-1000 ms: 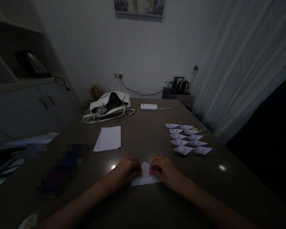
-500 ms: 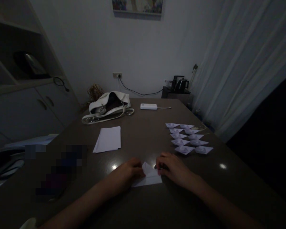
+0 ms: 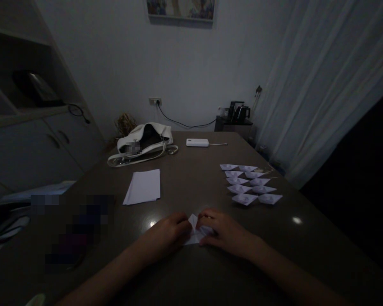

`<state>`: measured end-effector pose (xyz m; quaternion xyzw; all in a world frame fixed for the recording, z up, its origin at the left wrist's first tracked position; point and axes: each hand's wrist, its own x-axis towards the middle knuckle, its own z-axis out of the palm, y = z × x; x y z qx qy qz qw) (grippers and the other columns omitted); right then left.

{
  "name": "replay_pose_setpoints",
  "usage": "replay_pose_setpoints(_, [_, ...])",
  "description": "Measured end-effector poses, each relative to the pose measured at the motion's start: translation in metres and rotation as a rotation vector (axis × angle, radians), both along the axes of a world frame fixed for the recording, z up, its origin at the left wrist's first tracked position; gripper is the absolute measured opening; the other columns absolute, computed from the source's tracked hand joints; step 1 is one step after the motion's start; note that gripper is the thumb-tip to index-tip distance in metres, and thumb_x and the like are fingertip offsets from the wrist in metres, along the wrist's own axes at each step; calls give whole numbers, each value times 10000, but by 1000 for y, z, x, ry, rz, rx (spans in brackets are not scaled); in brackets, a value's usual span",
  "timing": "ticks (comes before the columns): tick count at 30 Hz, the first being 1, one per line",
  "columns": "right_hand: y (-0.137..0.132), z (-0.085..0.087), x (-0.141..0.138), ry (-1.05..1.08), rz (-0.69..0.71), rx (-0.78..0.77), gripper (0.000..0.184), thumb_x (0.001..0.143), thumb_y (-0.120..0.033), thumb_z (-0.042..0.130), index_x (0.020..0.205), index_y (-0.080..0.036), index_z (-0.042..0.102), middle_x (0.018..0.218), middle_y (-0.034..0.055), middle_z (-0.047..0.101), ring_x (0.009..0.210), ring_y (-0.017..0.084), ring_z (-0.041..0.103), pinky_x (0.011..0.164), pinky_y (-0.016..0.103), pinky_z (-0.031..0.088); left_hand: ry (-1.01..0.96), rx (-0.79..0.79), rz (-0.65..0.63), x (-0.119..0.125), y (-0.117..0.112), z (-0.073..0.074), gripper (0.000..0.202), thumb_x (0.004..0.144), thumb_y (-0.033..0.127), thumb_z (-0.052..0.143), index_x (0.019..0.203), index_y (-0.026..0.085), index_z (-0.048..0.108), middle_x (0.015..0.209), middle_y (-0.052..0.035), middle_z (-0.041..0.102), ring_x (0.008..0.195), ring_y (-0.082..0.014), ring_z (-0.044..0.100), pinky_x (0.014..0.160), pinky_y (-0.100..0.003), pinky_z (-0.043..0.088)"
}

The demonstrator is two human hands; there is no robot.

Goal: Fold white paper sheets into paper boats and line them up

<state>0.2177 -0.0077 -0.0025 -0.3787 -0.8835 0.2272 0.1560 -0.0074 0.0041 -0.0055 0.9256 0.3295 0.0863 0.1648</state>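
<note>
A partly folded sheet of white paper [image 3: 194,236] lies on the brown table in front of me, its peak pointing away. My left hand [image 3: 175,229] grips its left side with curled fingers. Over its right side bends my right hand [image 3: 218,229], thumb at the near edge and fingers on the upper layer. Both hands cover much of the paper. Several folded paper boats [image 3: 245,199] stand in two columns beyond my right hand. A stack of white paper sheets [image 3: 143,187] rests farther off to the left.
A white handbag [image 3: 143,142] sits at the table's far left, and a white power bank [image 3: 197,143] with a short cable lies at the far edge. Blurred-out dark items [image 3: 83,229] are on the left. A curtain [image 3: 293,85] hangs at the right.
My right hand has moved left, from the paper's right corner to over its right side. Less of the paper's right part shows. The view has shifted slightly.
</note>
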Motion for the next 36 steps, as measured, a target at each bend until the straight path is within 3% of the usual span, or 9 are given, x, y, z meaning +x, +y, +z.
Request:
replay_pose_setpoints(3, [2,-1,2,27,-58,-10,311,739,-318,745,1012,-214,637,1098,54,593,1017,203,536,865,300,421,-78,-41,60,-1,1,-1,149,894,196,504,1008,193,601,1039,-73,571,877,-185,583,766,-290,466])
replay_pose_setpoints(7, [3,-5,0,81,-120,-31,203,788,-185,689,985,-211,647,1048,44,629,1009,190,553,878,304,417,-189,-203,210,-2,4,-8,247,817,183,595,1063,193,578,1011,-57,607,856,-182,594,741,-286,472])
replay_pose_setpoints(13, [3,-13,-5,142,-267,-75,436,688,-231,768,1087,-170,604,1002,68,655,854,191,603,730,288,452,-260,-367,263,1,4,-8,373,746,171,656,1109,172,572,876,-21,631,775,-163,588,671,-251,451])
replay_pose_setpoints(17, [0,-4,-7,52,-213,-70,98,769,-212,691,745,-140,630,670,1,608,613,133,558,555,223,375,-297,-303,209,3,-1,4,101,811,179,576,898,157,620,801,-17,606,731,-150,569,631,-228,425])
replay_pose_setpoints(23, [-4,8,1,-80,37,216,108,855,-93,537,838,-141,632,870,67,647,811,169,577,705,254,397,-164,-59,23,0,-4,6,140,798,68,517,875,164,585,899,-48,591,803,-166,571,685,-240,424])
replay_pose_setpoints(27, [0,5,5,-119,56,53,88,854,-132,574,803,-156,642,799,30,645,741,142,581,658,225,383,-89,-129,-7,-1,-1,3,130,855,126,503,906,171,613,888,-52,621,783,-163,592,685,-238,433])
replay_pose_setpoints(32, [6,-2,2,-30,-138,-120,177,829,-175,625,655,-150,602,639,-14,579,623,122,542,571,219,334,-186,-277,143,3,1,1,136,887,186,496,947,179,617,857,-32,667,773,-157,620,668,-233,437])
replay_pose_setpoints(34, [6,-5,0,30,-213,-153,61,792,-151,654,752,-158,608,671,-19,580,636,127,539,572,220,338,-211,-309,209,5,0,1,146,866,181,517,994,181,587,836,-24,674,742,-156,625,641,-232,436])
replay_pose_setpoints(36, [5,-7,0,112,-263,-159,215,751,-130,684,932,-181,580,765,-16,594,690,135,548,602,222,363,-228,-322,239,6,-2,1,174,854,183,528,1026,183,557,804,-17,670,709,-155,622,615,-232,432])
